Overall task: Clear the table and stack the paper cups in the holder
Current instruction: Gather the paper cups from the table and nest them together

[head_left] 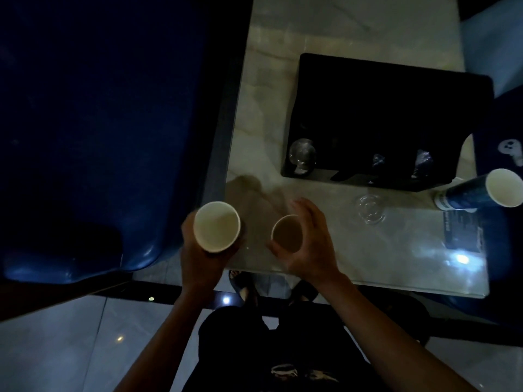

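Observation:
My left hand (198, 256) grips a white paper cup (216, 226) from below, its mouth facing up, over the table's left front corner. My right hand (308, 239) curls around a second, smaller-looking paper cup (287, 233) near the table's front edge; whether that cup rests on the table is unclear. A stack of paper cups (481, 193) with a dark blue sleeve stands at the right edge, its white mouth tilted toward me. A black holder box (390, 114) sits on the marble table (271, 108).
A clear plastic lid (370, 208) lies flat in front of the black box. A clear domed lid (302, 155) sits in the box's left front slot. A blue chair (85, 137) stands close on the left. My feet show below the table edge.

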Motion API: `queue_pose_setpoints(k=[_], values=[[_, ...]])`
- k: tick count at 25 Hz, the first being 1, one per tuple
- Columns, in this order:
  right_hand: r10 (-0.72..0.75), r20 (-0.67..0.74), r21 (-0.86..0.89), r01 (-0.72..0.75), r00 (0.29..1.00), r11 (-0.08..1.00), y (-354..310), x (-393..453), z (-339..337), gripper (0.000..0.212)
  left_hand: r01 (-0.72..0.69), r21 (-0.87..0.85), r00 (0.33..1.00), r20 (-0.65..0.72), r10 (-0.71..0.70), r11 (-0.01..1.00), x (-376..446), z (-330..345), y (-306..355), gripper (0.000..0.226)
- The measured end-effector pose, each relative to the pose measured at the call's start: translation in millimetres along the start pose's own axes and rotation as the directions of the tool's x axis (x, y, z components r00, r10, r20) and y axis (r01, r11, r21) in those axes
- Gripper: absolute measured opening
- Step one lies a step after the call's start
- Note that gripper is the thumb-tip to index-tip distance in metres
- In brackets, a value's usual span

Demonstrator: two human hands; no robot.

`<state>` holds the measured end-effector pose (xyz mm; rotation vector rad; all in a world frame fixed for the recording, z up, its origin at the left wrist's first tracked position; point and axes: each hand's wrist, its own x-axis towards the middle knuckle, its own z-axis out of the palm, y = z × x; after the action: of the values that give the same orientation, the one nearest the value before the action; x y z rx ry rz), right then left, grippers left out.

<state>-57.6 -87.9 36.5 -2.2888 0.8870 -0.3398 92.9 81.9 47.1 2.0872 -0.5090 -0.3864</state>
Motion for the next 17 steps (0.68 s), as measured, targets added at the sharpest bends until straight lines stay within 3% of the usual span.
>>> queue_pose_setpoints(k=[3,5,12,15,17], values=[[0.033,-0.016,0.080,-0.032,0.999,0.996,6,-7,-1,0.087,-0.093,-0.091,0.991,-0.108,0.083,0.991,9,-32,31,0.109],[0.042,-0.005,0.098,-0.041,0.999,0.994,5,-7,2,0.082,-0.151,-0.169,0.986,-0.101,0.135,0.974,12,-47,58,0.099],[0.114,0.016,0.379,-0.112,0.993,0.918,16,-30,5,0.112,-0.239,-0.189,0.956,0.125,0.265,0.952,-2,-23,116,0.095],[0.171,0.060,0.338,-0.181,0.983,0.924,18,-30,8,0.104,-0.184,-0.090,0.949,0.243,0.201,0.979,-10,-9,115,0.097],[0.167,0.057,0.320,-0.177,0.984,0.931,18,-27,9,0.093,-0.227,-0.014,0.929,0.298,0.220,0.974,-16,0,112,0.098]])
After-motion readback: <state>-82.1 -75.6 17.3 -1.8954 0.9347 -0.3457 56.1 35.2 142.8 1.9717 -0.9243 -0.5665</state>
